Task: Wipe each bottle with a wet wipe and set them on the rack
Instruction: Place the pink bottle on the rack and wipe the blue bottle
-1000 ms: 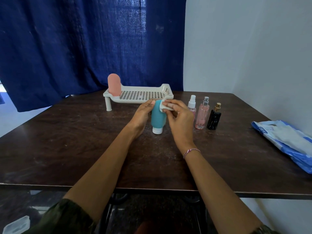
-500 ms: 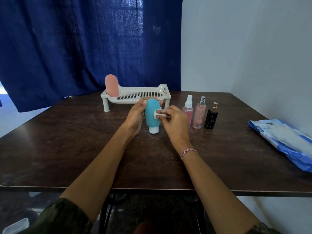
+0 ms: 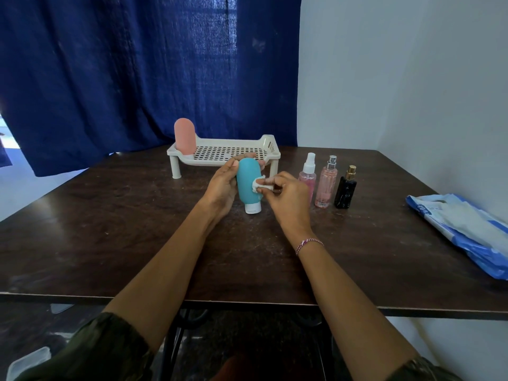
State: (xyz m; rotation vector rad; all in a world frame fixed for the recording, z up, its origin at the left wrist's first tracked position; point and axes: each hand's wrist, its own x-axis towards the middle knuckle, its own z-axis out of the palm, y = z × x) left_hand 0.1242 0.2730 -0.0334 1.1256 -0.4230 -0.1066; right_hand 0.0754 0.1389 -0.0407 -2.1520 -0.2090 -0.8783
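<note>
Left grip [image 3: 222, 185] curls round the teal bottle [image 3: 247, 182], held cap-down over the worktop [image 3: 110, 229], just in front of the rack [image 3: 272, 145]. Right grip [image 3: 288, 196] pinches the wet wipe [image 3: 259, 184] against the bottle's side. Print on the blue wipes pack [image 3: 461, 229] is too small to read.

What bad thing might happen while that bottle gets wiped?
The right hand rubs the wipe close beside the spray bottle; a bump might topple it into the two next to it. The teal bottle is cap-down on a narrow cap, so it may tip if the left hand loosens.
</note>
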